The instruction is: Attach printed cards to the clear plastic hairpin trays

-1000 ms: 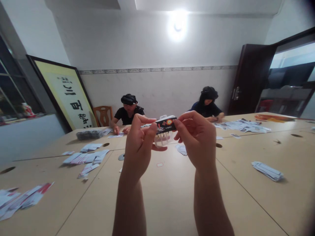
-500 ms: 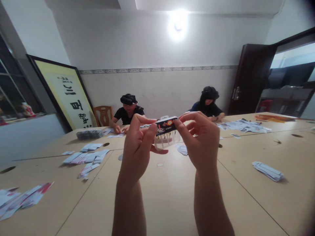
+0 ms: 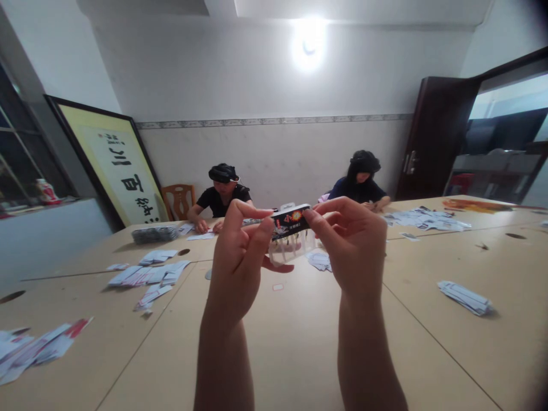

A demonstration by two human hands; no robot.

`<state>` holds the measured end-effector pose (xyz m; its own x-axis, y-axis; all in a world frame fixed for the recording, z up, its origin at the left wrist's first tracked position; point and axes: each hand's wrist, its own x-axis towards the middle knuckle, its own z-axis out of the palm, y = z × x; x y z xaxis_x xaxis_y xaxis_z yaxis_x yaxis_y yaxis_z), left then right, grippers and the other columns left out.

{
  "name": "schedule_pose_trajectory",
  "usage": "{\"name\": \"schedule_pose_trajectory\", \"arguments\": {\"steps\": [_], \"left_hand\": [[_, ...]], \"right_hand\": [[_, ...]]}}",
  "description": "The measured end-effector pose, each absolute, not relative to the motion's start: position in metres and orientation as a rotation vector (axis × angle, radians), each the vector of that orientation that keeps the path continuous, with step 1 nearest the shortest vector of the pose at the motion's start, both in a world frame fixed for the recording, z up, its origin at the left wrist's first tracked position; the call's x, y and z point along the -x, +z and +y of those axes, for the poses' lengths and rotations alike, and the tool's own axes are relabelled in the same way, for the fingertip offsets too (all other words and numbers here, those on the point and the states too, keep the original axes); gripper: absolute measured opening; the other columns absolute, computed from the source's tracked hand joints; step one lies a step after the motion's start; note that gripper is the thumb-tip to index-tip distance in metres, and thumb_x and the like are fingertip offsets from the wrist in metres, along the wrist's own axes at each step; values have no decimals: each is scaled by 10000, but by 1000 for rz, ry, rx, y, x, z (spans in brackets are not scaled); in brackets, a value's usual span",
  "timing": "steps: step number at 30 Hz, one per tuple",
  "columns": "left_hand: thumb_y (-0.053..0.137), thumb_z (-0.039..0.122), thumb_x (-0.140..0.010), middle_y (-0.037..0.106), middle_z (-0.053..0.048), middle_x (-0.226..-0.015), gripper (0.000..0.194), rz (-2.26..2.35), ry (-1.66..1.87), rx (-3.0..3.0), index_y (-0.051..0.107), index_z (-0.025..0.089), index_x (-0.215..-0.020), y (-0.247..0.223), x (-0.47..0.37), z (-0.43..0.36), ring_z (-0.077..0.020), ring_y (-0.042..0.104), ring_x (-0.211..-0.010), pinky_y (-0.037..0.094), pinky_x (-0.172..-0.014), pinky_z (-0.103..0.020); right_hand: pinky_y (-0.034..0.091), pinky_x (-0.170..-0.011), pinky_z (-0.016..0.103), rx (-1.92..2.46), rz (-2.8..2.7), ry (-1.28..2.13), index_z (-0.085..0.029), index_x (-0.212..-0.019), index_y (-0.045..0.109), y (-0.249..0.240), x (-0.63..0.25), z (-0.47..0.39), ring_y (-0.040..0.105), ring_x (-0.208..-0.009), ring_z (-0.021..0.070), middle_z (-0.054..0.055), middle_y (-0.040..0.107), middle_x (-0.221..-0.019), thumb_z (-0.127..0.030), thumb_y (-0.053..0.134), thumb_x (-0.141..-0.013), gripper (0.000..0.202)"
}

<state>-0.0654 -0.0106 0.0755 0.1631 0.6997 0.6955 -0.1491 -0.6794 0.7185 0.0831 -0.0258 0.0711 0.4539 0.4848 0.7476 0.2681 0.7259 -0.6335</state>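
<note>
Held up above the table is a small clear plastic box (image 3: 291,249) with compartments and tiny dark and golden pieces inside. A black printed label (image 3: 291,221) with a red and orange design runs along its upper part. My left hand (image 3: 242,251) pinches the box's left end between thumb and forefinger, its other fingers reaching behind and under it. At the label's right end, my right hand (image 3: 346,245) grips with thumb and fingertips. The right fingertips behind the box are partly hidden. The box tilts slightly, its right end higher.
Printed paper cards (image 3: 149,274) lie in piles at the left, and a stack of them (image 3: 464,298) at the right. Across the table (image 3: 295,354) sit two people, one (image 3: 222,194) near a pile of clear boxes (image 3: 154,234), the other (image 3: 359,185) by scattered cards (image 3: 422,218).
My right hand has shifted very slightly right and down. The box stays between both hands, almost unmoved.
</note>
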Motion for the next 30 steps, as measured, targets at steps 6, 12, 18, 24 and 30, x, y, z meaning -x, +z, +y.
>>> {"name": "schedule_pose_trajectory", "arguments": {"steps": [6, 12, 18, 24, 30], "left_hand": [[657, 436, -924, 713, 5, -823, 247, 518, 1587, -1754, 500, 248, -956, 75, 65, -11, -162, 728, -590, 619, -411, -246], [633, 422, -943, 705, 16, -804, 219, 499, 1570, -1758, 495, 254, -969, 75, 65, -9, -169, 740, -621, 626, -417, -242], [633, 409, -946, 715, 23, -829, 206, 499, 1557, -1750, 497, 256, -965, 75, 65, -10, -163, 742, -618, 631, -419, -246], [653, 409, -937, 732, 13, -865, 228, 477, 1562, -1726, 492, 249, -960, 74, 64, -9, -165, 745, -606, 629, -417, -242], [665, 406, -935, 747, 31, -836, 239, 443, 1550, -1701, 487, 248, -956, 75, 64, -8, -153, 735, -572, 634, -418, -251]], "right_hand": [[365, -391, 208, 786, -1096, 154, -194, -660, 689, 71, -83, -25, 575, -493, 92, 17, 721, -737, -287, 775, -747, 153], [372, -389, 209, 767, -1084, 161, -192, -652, 683, 72, -82, -25, 568, -494, 94, 19, 727, -736, -279, 778, -739, 156], [383, -391, 210, 762, -1075, 156, -195, -648, 674, 72, -81, -25, 559, -501, 95, 11, 709, -714, -275, 770, -745, 158], [398, -381, 203, 781, -1071, 180, -195, -657, 660, 72, -80, -26, 570, -497, 100, 4, 690, -681, -290, 766, -757, 174], [439, -384, 208, 788, -1051, 231, -203, -666, 652, 72, -77, -30, 603, -520, 118, -2, 670, -669, -294, 769, -769, 180]]}}
